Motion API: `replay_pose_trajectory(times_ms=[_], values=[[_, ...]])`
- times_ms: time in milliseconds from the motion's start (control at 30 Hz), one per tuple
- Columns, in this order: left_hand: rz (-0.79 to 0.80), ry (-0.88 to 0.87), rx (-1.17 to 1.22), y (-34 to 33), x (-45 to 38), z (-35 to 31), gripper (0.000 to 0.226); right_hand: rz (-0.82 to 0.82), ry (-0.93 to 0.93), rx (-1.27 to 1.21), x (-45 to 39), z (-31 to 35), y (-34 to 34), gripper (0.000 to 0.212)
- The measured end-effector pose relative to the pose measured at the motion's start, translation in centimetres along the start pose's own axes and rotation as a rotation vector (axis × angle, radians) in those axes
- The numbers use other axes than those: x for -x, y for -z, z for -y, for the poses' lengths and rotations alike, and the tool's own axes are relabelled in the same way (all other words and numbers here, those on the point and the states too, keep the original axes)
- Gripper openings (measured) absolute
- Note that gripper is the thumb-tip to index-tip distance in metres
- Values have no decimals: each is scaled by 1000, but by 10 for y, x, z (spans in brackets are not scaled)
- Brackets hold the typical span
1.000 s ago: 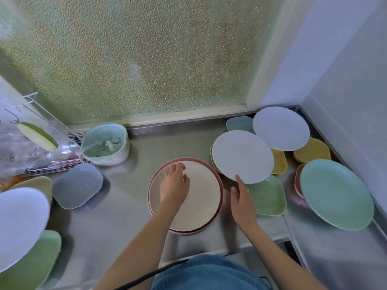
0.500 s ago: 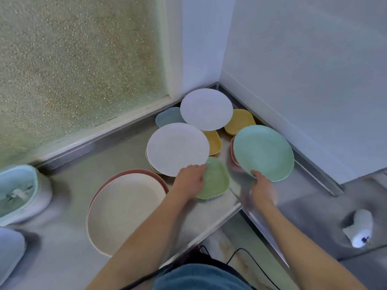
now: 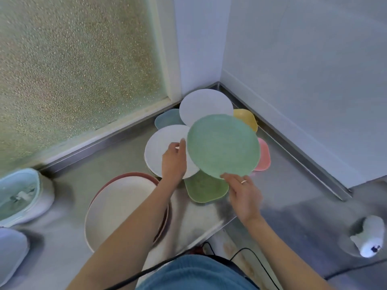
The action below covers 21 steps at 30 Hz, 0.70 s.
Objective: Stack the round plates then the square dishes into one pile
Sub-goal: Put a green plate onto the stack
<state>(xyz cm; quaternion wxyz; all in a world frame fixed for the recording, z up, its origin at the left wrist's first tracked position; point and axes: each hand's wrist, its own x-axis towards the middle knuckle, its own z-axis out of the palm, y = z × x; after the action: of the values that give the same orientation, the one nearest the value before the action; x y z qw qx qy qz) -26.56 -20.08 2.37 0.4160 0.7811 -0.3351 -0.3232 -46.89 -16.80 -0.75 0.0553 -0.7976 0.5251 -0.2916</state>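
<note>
My right hand (image 3: 244, 196) grips the near rim of a round green plate (image 3: 223, 146) and holds it lifted and tilted above the other dishes. On its left rim rest the fingertips of my left hand (image 3: 174, 162), which lies over a round white plate (image 3: 161, 150). A second white round plate (image 3: 204, 106) sits behind, in the corner. Square dishes lie underneath: green (image 3: 204, 189), pink (image 3: 264, 156), yellow (image 3: 247, 118) and blue-grey (image 3: 166, 121). A large cream plate on a reddish plate (image 3: 117, 208) lies at the near left.
A steel counter (image 3: 104, 151) runs into a corner between a frosted window and white walls; its front edge drops off near my body. A mint and white container (image 3: 21, 195) stands at far left. A white bottle (image 3: 369, 237) lies on the lower surface at right.
My right hand has lifted the green round plate off the counter and carried it left over the other dishes. My left hand moved up onto the white plate, touching the green rim. View turned right.
</note>
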Motion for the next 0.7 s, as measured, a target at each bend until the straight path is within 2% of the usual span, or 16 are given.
replay_pose_trajectory(times_ms=[167, 267, 333, 433, 533, 600, 700], values=[[-253, 191, -188, 70, -18, 35, 47, 58, 408, -154, -5, 40, -23, 26], [-383, 269, -265, 110, -1, 75, 45, 245, 502, -263, -8, 64, -40, 19], [-461, 334, -263, 132, 17, 99, 46, 421, 336, -398, -9, 80, -47, 17], [-493, 408, -231, 159, 42, 131, 45, 609, 48, -515, -12, 103, -69, 43], [-454, 438, -183, 167, 60, 154, 41, 744, -146, -617, -14, 126, -88, 63], [-471, 444, -174, 166, 71, 161, 37, 794, -183, -603, -12, 136, -96, 65], [-502, 392, -248, 167, 81, 167, 27, 740, -122, -485, -8, 141, -101, 65]])
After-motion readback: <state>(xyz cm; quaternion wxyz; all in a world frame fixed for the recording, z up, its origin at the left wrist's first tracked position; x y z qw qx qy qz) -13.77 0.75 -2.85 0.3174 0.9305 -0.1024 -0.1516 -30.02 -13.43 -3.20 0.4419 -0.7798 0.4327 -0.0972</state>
